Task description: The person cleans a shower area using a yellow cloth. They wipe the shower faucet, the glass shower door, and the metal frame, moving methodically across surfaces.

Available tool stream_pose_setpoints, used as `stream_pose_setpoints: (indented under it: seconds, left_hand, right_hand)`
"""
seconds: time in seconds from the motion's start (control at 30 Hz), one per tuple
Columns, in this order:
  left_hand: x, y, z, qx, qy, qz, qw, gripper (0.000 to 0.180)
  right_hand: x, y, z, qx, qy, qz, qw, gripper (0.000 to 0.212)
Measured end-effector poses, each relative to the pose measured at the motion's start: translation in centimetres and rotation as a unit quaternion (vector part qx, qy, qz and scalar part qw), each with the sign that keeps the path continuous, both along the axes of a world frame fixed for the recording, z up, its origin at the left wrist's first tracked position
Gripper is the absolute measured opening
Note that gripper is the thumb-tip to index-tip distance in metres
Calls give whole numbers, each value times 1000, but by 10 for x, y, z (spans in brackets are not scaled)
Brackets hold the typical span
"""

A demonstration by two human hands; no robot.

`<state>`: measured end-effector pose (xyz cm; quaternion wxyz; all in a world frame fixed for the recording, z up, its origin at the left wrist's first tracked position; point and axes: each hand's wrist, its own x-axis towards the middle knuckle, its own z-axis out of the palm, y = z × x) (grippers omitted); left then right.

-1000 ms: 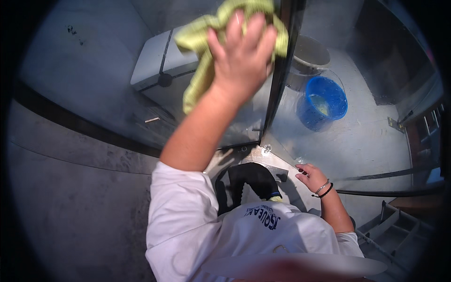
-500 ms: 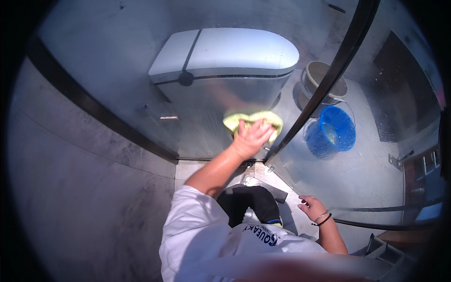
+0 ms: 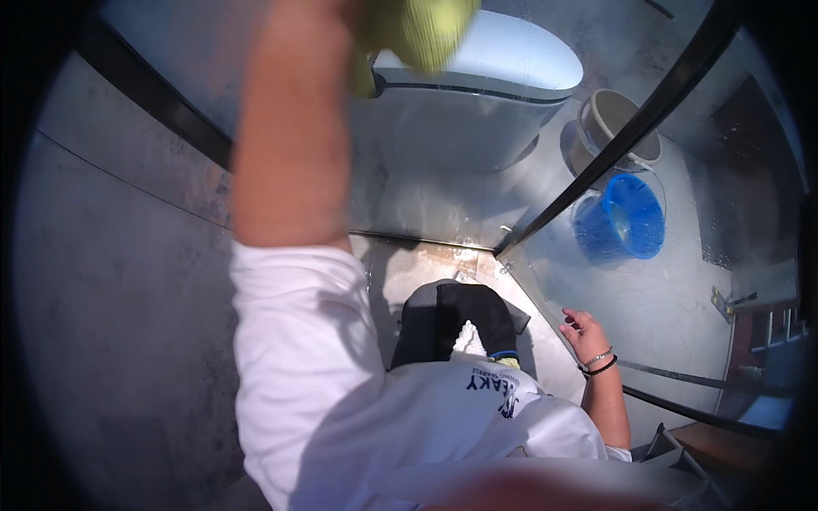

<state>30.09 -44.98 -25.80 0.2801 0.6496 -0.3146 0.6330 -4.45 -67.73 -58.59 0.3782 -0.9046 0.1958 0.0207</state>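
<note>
My left arm reaches up to the top edge, its forearm smeared by motion. At the top edge my left hand [image 3: 317, 19] is blurred and partly out of view, its fingers hidden. A yellow-green cloth [image 3: 430, 32] hangs from it in front of a glass panel [image 3: 426, 192]. Behind the glass stands a white toilet [image 3: 511, 55], partly covered by cloth and arm. Low on the right, my right hand [image 3: 584, 337] holds nothing. Its fingers are loosely bent and apart, close to the side glass.
Beyond the side glass stand a blue bucket [image 3: 632, 217] and a grey-beige bucket [image 3: 615, 119]. A dark metal frame [image 3: 618, 145] runs between the panels. A grey wall [image 3: 119, 281] rises on the left. At the lower right is a grey compartmented caddy [image 3: 673, 456].
My left hand has lifted the cloth from low on the glass up to the top left edge. The view has shifted slightly. My right hand stays low on the right.
</note>
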Motion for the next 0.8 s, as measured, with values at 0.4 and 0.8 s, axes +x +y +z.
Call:
stream_pose_setpoints:
  seconds: [0.4, 0.8]
  left_hand:
    - [-26, -25, -493, 42, 429, 24, 902, 79]
    - [5, 14, -65, 12, 171, 102, 980, 68]
  right_hand:
    - [3, 6, -1, -20, 61, 26, 998, 33]
    - [11, 7, 0, -43, 46, 56, 996, 35]
